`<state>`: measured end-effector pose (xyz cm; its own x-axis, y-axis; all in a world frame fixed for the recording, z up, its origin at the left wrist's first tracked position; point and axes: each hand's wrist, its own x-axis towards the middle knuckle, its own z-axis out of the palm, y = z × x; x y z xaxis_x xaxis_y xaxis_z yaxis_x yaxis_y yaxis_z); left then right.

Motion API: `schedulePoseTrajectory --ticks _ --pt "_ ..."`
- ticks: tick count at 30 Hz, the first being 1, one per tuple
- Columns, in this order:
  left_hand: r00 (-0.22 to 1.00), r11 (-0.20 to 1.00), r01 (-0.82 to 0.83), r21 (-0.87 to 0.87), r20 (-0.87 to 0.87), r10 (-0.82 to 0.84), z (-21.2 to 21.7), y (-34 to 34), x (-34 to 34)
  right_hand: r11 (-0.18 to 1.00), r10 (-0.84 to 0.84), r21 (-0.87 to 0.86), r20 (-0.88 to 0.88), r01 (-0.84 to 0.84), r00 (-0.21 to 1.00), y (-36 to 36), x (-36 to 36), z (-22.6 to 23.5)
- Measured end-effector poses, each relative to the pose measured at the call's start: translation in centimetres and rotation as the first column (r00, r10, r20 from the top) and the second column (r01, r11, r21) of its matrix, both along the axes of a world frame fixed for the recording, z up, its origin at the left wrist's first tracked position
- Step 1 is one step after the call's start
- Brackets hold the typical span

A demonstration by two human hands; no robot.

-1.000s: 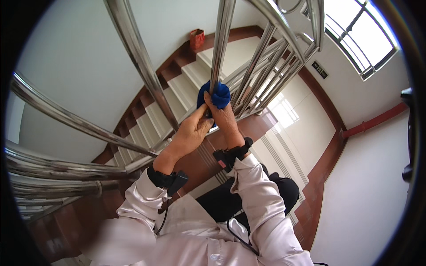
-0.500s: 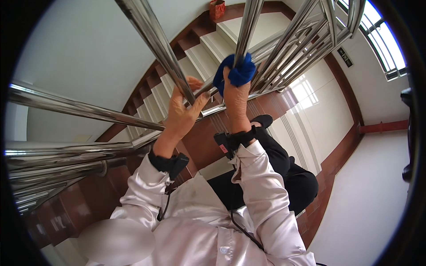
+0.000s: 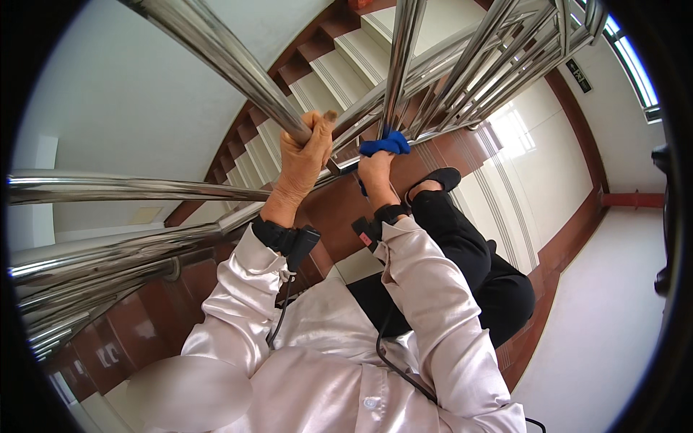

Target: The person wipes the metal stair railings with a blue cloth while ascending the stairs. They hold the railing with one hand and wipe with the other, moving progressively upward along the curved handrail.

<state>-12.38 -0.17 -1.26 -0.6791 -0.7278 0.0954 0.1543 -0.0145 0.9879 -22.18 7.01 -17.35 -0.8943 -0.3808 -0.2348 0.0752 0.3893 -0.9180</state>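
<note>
The left hand (image 3: 303, 162) is wrapped around a polished steel baluster (image 3: 224, 54) of a stair railing, its fingers curled tight together over the bar and the thumb tip standing up beside them at the top. The bar runs up and away to the left from that grip, and just below the fingers it meets the lower steel rail (image 3: 137, 189) that stretches off to the left.

The right hand (image 3: 377, 173) sits just to the right of the left one, well clear of touching it. Its fingers are closed around a blue cloth (image 3: 385, 144), which bunches out above the knuckles and is pressed against the foot of a second steel baluster (image 3: 403, 50) rising straight up from the fingertips. How each finger lies under the cloth cannot be told.

Both wrists carry black straps (image 3: 285, 238) with cables trailing down over pale satin sleeves (image 3: 426, 289). Beyond the fingers, further balusters (image 3: 505, 58) fan away to the upper right. Below and behind them a flight of stairs (image 3: 317, 79) with brown-edged treads descends, and to the right of the right hand a leg in black trousers (image 3: 469, 260) ends in a black shoe (image 3: 437, 177) on the reddish-brown landing floor (image 3: 556, 238).
</note>
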Motion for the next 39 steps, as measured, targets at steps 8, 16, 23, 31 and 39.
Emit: schedulePoseTrajectory --ticks 8,16,23,31,39 --pt "0.996 0.999 -0.038 0.019 -0.074 0.039 -0.2 0.1 -0.3 0.905 0.278 -0.298 -0.129 -0.305 0.952 -0.3 7.3 -0.4" --pt "0.998 0.999 -0.045 0.018 -0.047 0.046 0.2 0.1 0.3 0.725 0.687 0.405 -0.362 -0.558 0.63 1.1 2.7 -2.2" --pt "0.998 1.0 -0.016 0.007 -0.066 0.016 0.1 0.1 -0.1 0.778 0.628 0.085 -0.061 -0.623 0.776 0.1 2.1 -1.7" --pt "0.994 0.995 -0.082 0.05 -0.073 0.086 0.5 0.4 -0.5 0.816 0.473 -0.3 -0.145 -0.495 0.869 -0.5 4.7 0.5" --pt "0.996 0.996 -0.076 0.043 -0.041 0.077 0.6 0.4 -0.3 0.623 0.782 0.649 -0.51 -0.437 0.359 0.9 0.4 -5.2"
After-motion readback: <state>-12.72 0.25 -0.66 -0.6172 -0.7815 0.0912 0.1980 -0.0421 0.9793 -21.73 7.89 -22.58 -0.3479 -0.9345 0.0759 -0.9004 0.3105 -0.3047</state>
